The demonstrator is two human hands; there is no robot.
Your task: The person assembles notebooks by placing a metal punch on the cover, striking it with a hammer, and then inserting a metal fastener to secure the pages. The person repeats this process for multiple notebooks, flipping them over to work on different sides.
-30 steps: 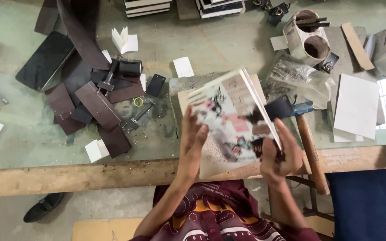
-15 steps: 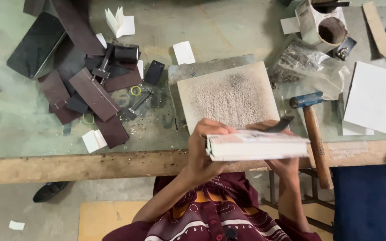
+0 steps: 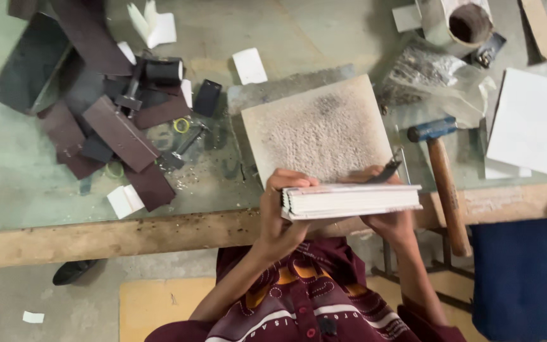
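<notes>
I hold a thick stack of white pages (image 3: 349,201) edge-on toward me, just above the table's front edge. My left hand (image 3: 281,212) grips its left end, fingers curled over the top. Under the stack's right end is my right hand (image 3: 387,221), which also pinches a small dark tool (image 3: 387,170) sticking up behind the pages. Behind the stack lies a square pitted work block (image 3: 318,126) on the table.
A hammer with a blue head and wooden handle (image 3: 444,183) lies right of the block. Dark brown leather strips (image 3: 118,133) and small tools clutter the left. White sheets (image 3: 527,120), a plastic bag (image 3: 438,76) and a cardboard tube (image 3: 466,22) sit at right. A blue chair (image 3: 523,278) stands below.
A second ago the stack stood tilted with its printed cover facing me over the block. It has since been lowered flat, edge toward me, near the table's edge, baring the block.
</notes>
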